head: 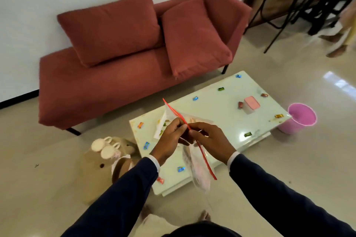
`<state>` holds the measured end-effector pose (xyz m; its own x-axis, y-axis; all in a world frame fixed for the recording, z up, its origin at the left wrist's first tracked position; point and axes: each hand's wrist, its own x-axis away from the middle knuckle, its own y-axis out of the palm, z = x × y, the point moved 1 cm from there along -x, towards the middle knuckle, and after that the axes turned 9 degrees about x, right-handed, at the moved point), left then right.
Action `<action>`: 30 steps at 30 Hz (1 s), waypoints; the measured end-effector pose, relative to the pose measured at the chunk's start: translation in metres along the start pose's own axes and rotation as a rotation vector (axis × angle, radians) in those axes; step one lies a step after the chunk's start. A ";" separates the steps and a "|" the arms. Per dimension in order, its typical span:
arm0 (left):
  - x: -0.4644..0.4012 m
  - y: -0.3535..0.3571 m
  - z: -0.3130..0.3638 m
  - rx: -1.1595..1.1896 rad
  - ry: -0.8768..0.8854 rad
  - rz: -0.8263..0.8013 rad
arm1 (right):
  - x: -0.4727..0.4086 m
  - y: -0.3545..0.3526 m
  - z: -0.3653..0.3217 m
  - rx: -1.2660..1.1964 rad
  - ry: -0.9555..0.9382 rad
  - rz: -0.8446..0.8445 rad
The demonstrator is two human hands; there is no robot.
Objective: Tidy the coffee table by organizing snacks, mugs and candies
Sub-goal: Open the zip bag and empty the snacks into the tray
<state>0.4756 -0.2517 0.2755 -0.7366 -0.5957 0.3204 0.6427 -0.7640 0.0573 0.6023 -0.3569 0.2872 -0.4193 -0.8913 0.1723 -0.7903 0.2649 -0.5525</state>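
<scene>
Nearest the camera, a clear zip bag (196, 167) with a red seal strip is being held up above the near end of the coffee table (221, 121). The strip is being pinched by the left hand (169, 138) between thumb and curled fingers, at about its midpoint. The right hand (210, 140) is being held against it from the other side, fingers curled round the same strip, just beside the left; the two hands are touching or nearly so. The bag's body is hanging below the hands, blurred; its contents cannot be made out.

Under the bag, a second flat packet (161, 125) is lying on the tabletop. Wrapped candies are lying scattered over the table: an orange one (140, 124) near the left corner, blue ones (146, 145) along the near edge, a green one (248, 134) toward the right.

On the floor left of the table, two white mugs (105, 147) are sitting on a brown cushion-like object (92, 171).

Farther along the table, a pink-lidded box (251, 104) is standing with a red candy (240, 104) just beside it. A pink bin (300, 119) is standing on the floor at the table's far right corner. Beyond, a red sofa (115, 75) is set against the wall.
</scene>
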 end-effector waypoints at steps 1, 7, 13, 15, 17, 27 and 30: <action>-0.002 0.012 0.000 -0.012 -0.006 -0.004 | 0.005 -0.010 0.007 -0.005 0.012 0.004; -0.017 0.054 0.000 -0.018 -0.072 -0.011 | 0.018 -0.039 0.035 0.019 0.035 0.021; -0.038 0.063 -0.006 0.049 -0.137 0.006 | 0.021 -0.048 0.045 0.082 0.012 0.026; -0.045 0.061 -0.007 0.075 -0.159 0.014 | 0.019 -0.049 0.044 0.118 0.002 0.021; -0.051 0.058 -0.006 0.092 -0.174 0.019 | 0.014 -0.049 0.040 0.161 0.003 0.007; -0.069 0.024 -0.007 0.192 -0.131 -0.127 | -0.019 -0.042 0.029 0.010 0.110 0.003; -0.074 0.025 -0.008 0.186 -0.132 -0.098 | -0.026 -0.041 0.031 0.002 0.109 -0.025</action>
<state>0.5448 -0.2284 0.2452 -0.7711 -0.4746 0.4245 0.6066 -0.7502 0.2631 0.6596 -0.3559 0.2801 -0.4459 -0.8521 0.2741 -0.8003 0.2424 -0.5484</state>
